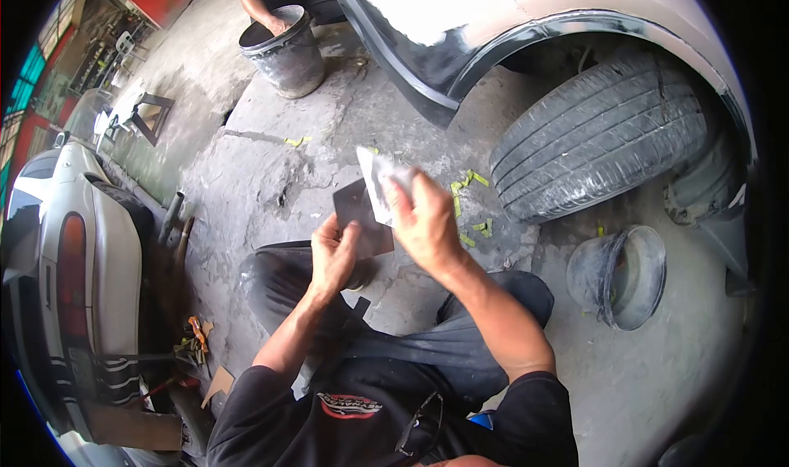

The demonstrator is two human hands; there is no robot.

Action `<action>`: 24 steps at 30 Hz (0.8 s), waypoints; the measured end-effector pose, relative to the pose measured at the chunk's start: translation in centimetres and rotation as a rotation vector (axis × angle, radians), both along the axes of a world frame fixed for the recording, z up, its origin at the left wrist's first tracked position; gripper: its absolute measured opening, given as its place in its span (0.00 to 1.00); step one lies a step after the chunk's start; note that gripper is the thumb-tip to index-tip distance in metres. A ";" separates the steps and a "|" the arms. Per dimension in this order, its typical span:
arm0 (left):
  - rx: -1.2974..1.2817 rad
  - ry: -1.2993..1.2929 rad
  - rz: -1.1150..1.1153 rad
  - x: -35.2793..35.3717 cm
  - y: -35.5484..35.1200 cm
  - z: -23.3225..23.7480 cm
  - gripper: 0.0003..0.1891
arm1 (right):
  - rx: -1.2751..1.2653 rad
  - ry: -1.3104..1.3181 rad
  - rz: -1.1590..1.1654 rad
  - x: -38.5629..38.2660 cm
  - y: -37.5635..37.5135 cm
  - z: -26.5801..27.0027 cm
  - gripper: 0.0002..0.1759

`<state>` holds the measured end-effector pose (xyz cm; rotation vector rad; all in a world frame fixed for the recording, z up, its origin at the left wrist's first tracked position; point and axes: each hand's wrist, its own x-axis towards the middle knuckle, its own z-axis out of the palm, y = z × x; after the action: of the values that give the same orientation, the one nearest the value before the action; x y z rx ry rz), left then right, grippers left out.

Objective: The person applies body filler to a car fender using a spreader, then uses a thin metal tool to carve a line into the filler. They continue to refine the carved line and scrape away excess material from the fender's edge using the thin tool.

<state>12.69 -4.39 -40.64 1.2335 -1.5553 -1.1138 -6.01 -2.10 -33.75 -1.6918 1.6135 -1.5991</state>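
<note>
The dark sheet (352, 204) looks matt, the concrete floor (267, 167) rough, the rubber tyre (600, 138) dull.

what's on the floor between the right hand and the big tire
In the head view, scattered yellow-green strips lie on the grey floor between the right hand and the tire.

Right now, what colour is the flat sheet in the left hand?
The sheet is dark greyish brown, seen in the head view.

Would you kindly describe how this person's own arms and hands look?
The left hand and right hand wear no gloves. The forearms are bare up to short black sleeves, part of a black shirt with a red-and-white chest emblem.
</note>
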 end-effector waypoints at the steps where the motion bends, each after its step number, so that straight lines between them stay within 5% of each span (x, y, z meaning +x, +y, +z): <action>1: 0.088 0.081 0.025 0.5 -0.1 0.1 0.09 | 0.022 -0.191 0.035 -0.9 -0.3 0.2 0.09; 5: 0.087 0.157 0.034 -0.7 0.8 1.9 0.08 | 0.182 -0.596 0.075 -3.7 -1.7 -1.5 0.17; 7: -0.032 0.006 -0.052 -0.6 1.0 0.7 0.08 | 0.418 -0.598 -0.027 -4.0 -1.0 0.5 0.17; 8: -0.361 -0.298 -0.143 0.0 0.7 -0.1 0.06 | 0.535 -0.595 -0.075 -4.1 -0.7 1.2 0.18; 9: -0.470 -0.325 -0.158 -0.6 1.0 1.3 0.06 | 0.316 -0.294 -0.187 -3.6 -1.3 1.2 0.19; 12: -0.616 -0.483 -0.121 0.3 -1.0 0.9 0.08 | 0.888 -0.363 0.279 -4.7 0.8 3.5 0.17; 13: -0.534 -0.393 -0.056 -0.8 -1.0 3.9 0.08 | 0.648 -0.346 0.394 -4.1 0.1 0.9 0.15; 14: -0.399 -0.480 0.012 0.8 -2.4 1.3 0.09 | 0.554 -0.365 0.292 -4.9 0.4 -0.9 0.16; 16: -0.138 -0.067 0.120 0.0 -2.7 3.9 0.11 | 0.365 -0.399 0.091 -5.3 0.8 0.8 0.16; 18: -0.214 -0.421 -0.093 3.0 -4.2 2.2 0.15 | 0.101 -0.219 -0.125 -5.7 0.3 0.8 0.11; 19: 0.173 0.176 0.076 1.9 -4.3 0.6 0.13 | 0.047 -0.273 -0.093 -5.1 0.3 0.9 0.10; 20: 0.468 0.653 -0.099 1.9 -4.2 -0.3 0.12 | -0.009 -0.325 -0.065 -4.3 0.4 1.0 0.09; 22: 1.058 1.598 -0.472 0.4 -3.0 2.8 0.08 | 0.049 0.106 -0.047 -3.3 1.4 1.0 0.10; 23: 1.126 1.587 -0.226 -0.2 -2.6 2.9 0.02 | -0.140 0.242 -0.005 -2.9 1.2 0.6 0.10; 24: 1.256 1.786 -0.263 -0.4 -2.1 2.1 0.02 | -0.330 0.376 0.040 -2.5 0.9 0.2 0.10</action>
<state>12.30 -6.54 -38.59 0.1277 0.5088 -2.3873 -8.49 -1.18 -33.52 -2.2960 1.5202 -1.6758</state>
